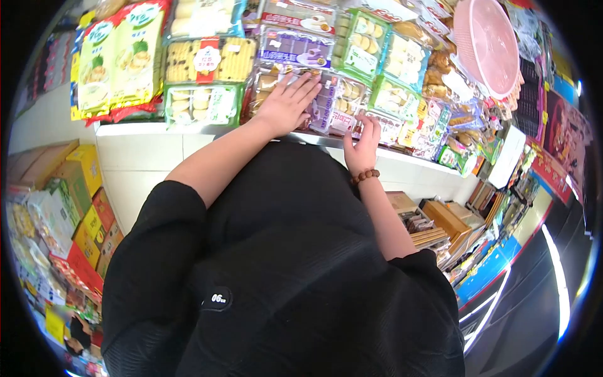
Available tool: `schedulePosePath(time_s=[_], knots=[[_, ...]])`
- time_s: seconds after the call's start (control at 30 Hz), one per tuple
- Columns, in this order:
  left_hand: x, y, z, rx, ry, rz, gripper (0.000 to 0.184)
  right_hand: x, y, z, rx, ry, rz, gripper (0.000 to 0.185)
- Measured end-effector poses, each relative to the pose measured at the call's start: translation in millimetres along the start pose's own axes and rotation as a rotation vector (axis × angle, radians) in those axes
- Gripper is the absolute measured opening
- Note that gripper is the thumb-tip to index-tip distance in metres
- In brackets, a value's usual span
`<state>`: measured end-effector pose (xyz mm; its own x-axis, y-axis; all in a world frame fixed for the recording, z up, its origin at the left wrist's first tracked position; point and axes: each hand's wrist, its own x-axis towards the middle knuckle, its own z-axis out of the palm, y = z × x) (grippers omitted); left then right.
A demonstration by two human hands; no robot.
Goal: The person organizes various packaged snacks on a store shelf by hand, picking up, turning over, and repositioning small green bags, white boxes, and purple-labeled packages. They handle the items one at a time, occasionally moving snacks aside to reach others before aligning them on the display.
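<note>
White-edged display counter (pixel 132 129) in a crowded shop

Between the hands, near the front edge, lies a glossy purple-and-clear plastic pack (pixel 325 103). The flat, spread left hand (pixel 286 107) hides part of a brownish clear-wrapped pack (pixel 265 83); the right hand (pixel 363 147) is half-curled, its hold unclear. A round pink plastic basket (pixel 490 47) stands farther right.
</note>
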<state>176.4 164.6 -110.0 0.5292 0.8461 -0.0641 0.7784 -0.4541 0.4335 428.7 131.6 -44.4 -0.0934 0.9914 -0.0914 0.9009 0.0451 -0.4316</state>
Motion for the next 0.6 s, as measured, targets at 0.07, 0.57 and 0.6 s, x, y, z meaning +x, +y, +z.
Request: schedulePosePath(time_s=[0.07,0.57,0.6], knots=[[0,-1,1,-0.001,0.0,0.006,0.08,-12,5,-6,0.069,0.018,0.095,0.044],[9,7,-9,0.072,-0.085,-0.02,0.08,-46,139,-26,0.061,0.294,0.348,0.039],[11,8,-10,0.101,-0.104,-0.028,0.08,-44,151,-30,0.057,0.32,0.375,0.04]])
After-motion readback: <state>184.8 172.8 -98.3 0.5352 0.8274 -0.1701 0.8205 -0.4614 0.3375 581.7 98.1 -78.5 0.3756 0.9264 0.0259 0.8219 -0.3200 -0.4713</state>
